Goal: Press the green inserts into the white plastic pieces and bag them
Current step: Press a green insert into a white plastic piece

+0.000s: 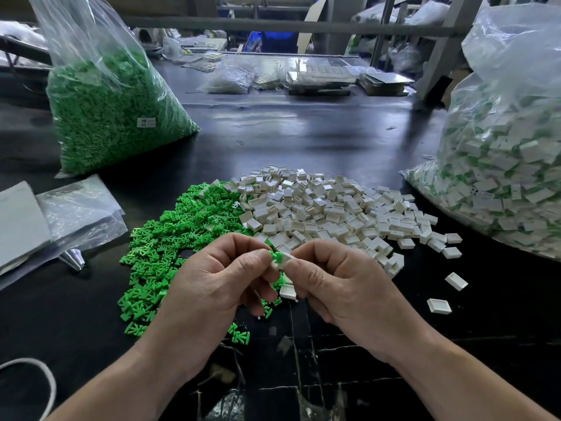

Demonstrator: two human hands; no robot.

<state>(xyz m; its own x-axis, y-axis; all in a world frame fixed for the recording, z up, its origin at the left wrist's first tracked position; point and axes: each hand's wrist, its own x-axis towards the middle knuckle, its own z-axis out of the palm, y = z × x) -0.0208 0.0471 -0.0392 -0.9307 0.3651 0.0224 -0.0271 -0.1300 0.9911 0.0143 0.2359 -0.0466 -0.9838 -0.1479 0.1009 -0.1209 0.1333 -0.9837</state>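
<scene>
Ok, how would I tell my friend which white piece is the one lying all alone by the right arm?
Find the big heap of white pieces in the middle of the dark table. Follow its right side towards the person, past the right hand. The lone white piece is the last stray, nearest the person; its one neighbour lies farther back.

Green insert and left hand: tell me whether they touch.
Touching. The head view shows the left hand pinching the green insert at the white piece that the right hand holds.
</scene>
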